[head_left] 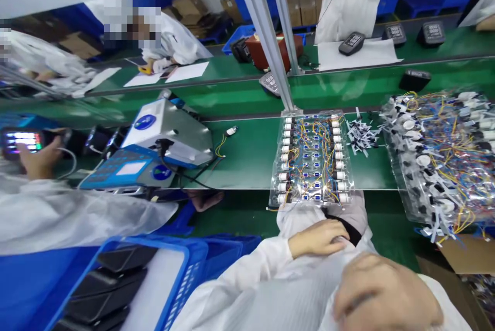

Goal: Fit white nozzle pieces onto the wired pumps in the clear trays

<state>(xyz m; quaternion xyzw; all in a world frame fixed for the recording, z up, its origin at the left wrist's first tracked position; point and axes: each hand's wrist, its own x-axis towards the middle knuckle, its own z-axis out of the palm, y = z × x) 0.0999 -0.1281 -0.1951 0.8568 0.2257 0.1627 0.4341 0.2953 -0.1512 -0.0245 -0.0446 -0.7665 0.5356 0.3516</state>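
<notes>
My left hand [317, 238] comes out of a white sleeve and lies on the white cloth over my lap, fingers stretched toward a black piece of fabric [350, 229]. It holds nothing that I can see. My right hand [382, 292] is very close to the camera at the bottom right. It is blurred with its back turned up, so its fingers do not show. Just beyond both hands, a clear plastic tray [311, 158] of small wired parts with white cylinders sits on the green bench edge.
A bigger heap of wired parts in clear trays [436, 155] lies right, with loose black-and-white strips [359, 136] between. A grey-blue machine [162, 137] stands left. A co-worker's hand [38, 160] holds a lit device [21, 141]. A blue crate [185, 264] holds black units; other people work behind.
</notes>
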